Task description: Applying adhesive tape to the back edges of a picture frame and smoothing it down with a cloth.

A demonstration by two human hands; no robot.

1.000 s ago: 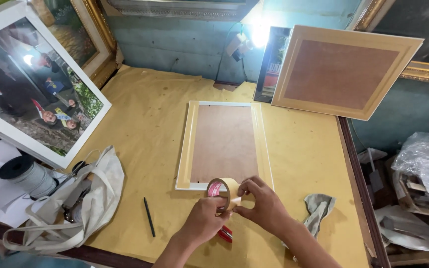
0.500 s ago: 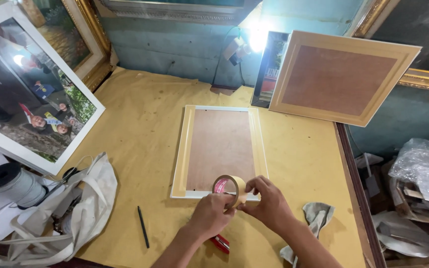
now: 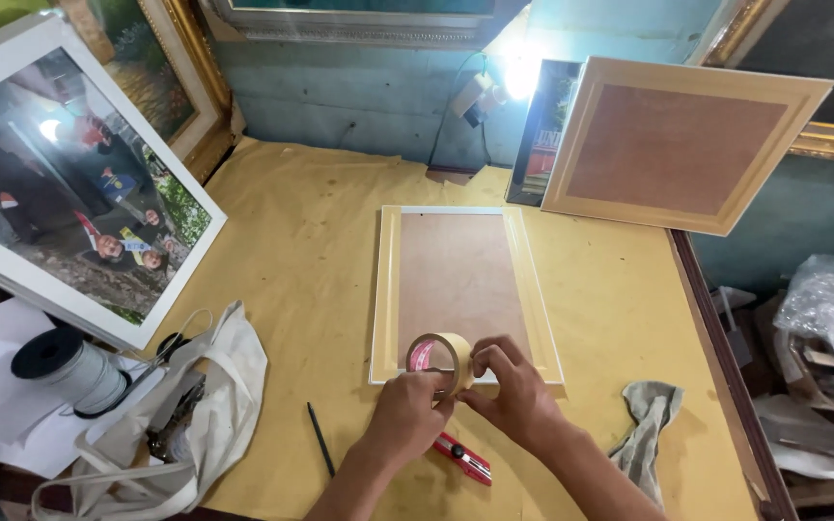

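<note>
Tape (image 3: 439, 359), a tan roll stood on edge, sat pinched between both hands at the near end of a picture frame (image 3: 465, 289) that lay face down on the yellow-covered table (image 3: 291, 251). Left hand (image 3: 405, 417) gripped the roll from below, its fingers curled and pressed against the roll's side. Right hand (image 3: 514, 394) had its thumb and forefinger pinched together at the roll's outer edge, seemingly picking at the loose end, though the end itself was too small to make out. No strip was seen drawn out, and no tape showed along the seam between the backing board and the frame, so by my judgement the taping had not yet begun and all four sides were left to do. A red utility knife (image 3: 462, 456) lay on the table just under the wrists, a black pencil (image 3: 319, 438) to their left, a grey rag (image 3: 646, 426) to their right. A second frame (image 3: 682, 145) leaned against the wall behind.
</note>
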